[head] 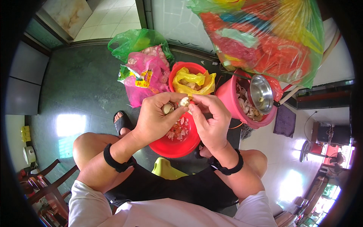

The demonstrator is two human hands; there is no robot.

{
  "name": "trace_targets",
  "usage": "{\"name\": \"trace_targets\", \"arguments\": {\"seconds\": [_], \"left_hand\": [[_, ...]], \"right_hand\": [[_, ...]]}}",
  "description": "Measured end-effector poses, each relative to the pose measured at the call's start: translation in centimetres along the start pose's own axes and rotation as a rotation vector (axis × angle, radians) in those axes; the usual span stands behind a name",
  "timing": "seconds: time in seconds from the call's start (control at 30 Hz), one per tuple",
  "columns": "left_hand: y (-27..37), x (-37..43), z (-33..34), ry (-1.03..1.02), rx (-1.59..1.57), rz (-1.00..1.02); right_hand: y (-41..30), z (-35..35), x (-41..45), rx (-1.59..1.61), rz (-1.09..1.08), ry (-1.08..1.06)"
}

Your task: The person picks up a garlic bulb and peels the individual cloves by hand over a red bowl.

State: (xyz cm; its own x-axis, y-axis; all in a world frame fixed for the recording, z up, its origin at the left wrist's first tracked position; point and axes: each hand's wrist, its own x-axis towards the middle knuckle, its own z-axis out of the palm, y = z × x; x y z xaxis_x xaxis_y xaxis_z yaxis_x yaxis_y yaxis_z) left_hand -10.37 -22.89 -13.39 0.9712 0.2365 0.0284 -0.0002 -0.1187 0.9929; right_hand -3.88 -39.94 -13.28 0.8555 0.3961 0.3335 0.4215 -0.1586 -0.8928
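Note:
Above the red basin (173, 151), my left hand (153, 119) holds a piece of garlic (184, 101) between thumb and index finger. A second garlic piece (168, 108) is tucked inside its curled fingers. The thumb and fingertips of my right hand (211, 120) pinch the same upper piece from the other side. Loose garlic skins (181, 131) lie in the basin below. Just beyond my hands, a yellow plastic bag (208, 82) with garlic pieces inside lines a red tub (175, 68).
A pink mesh sack of garlic (163, 74) rests by a green plastic bag (139, 38). To the right, a pink bucket (227, 95) contains skins, with a steel pan (265, 92) on top. A large stuffed plastic bag (263, 42) looms behind. A green stool (167, 170) shows between my legs.

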Motion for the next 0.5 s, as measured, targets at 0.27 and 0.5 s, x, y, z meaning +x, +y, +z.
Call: {"name": "trace_targets", "arguments": {"seconds": [0.27, 0.5], "left_hand": [[0.16, -0.1, -0.37, 0.003, 0.331, 0.167], [-0.09, -0.11, -0.51, -0.002, 0.442, 0.276]], "right_hand": [[0.06, 0.04, 0.17, -0.084, -0.116, -0.035], [0.25, 0.23, -0.04, -0.081, -0.076, -0.041]]}}
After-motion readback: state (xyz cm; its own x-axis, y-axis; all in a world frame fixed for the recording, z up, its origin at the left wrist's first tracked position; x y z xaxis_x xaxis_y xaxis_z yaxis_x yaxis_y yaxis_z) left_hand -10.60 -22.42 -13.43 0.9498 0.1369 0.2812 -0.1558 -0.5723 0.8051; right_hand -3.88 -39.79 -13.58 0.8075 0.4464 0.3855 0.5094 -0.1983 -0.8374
